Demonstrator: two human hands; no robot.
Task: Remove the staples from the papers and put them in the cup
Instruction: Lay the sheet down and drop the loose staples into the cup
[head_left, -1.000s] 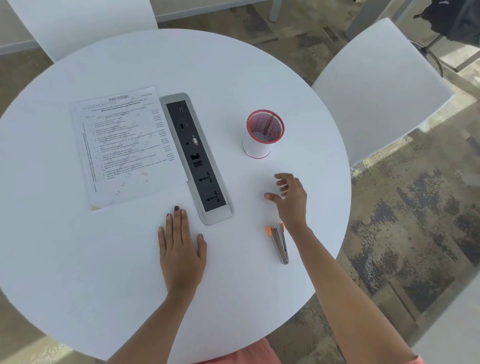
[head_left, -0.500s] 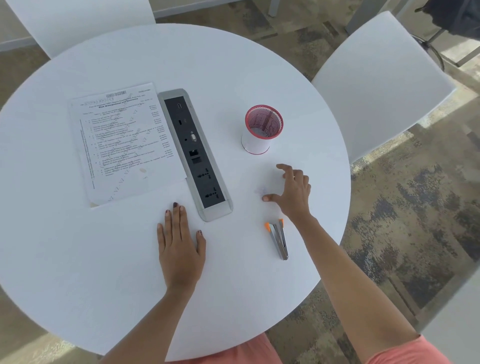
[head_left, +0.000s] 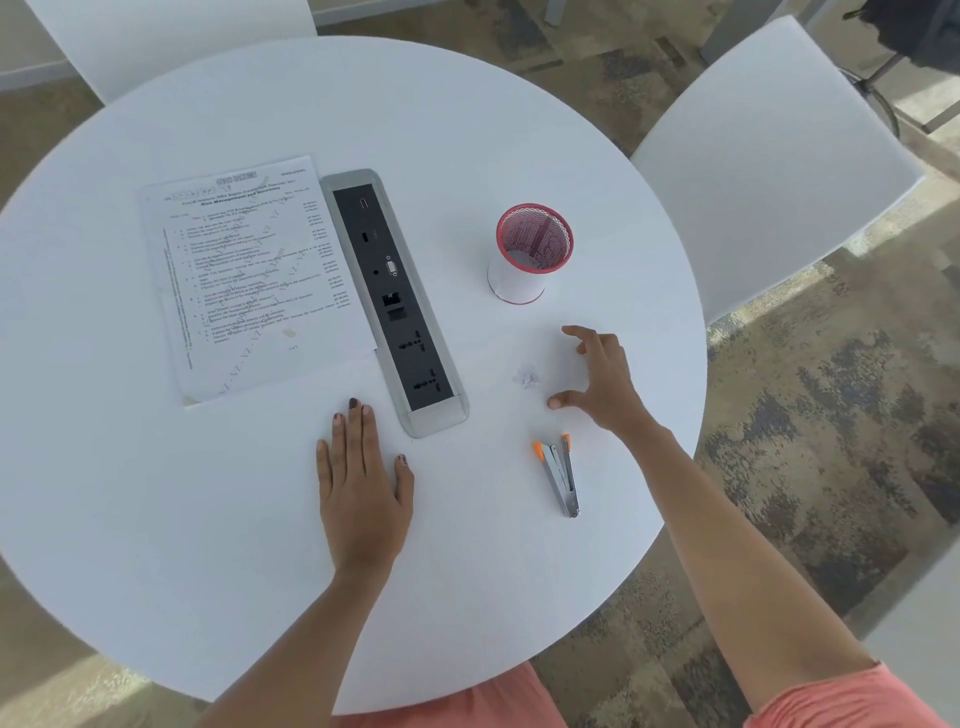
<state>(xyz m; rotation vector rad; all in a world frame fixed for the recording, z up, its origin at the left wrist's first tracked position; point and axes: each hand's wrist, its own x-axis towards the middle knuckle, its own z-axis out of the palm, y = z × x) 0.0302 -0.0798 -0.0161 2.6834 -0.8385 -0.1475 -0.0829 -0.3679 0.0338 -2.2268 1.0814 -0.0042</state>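
Resting flat on the white tabletop (head_left: 156, 519), the left hand (head_left: 363, 493) holds nothing. The staple remover (head_left: 560, 475) lies beside the right hand (head_left: 602, 382), whose spread grip flanks the staples (head_left: 526, 378). Beyond stand the cup (head_left: 527, 257) and papers (head_left: 254, 280).

Right hand (head_left: 602, 376) has spread wide, uncovering the staples (head_left: 526, 378).

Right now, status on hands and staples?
Left hand flat on table. Right hand open beside staples. Cup path clear.
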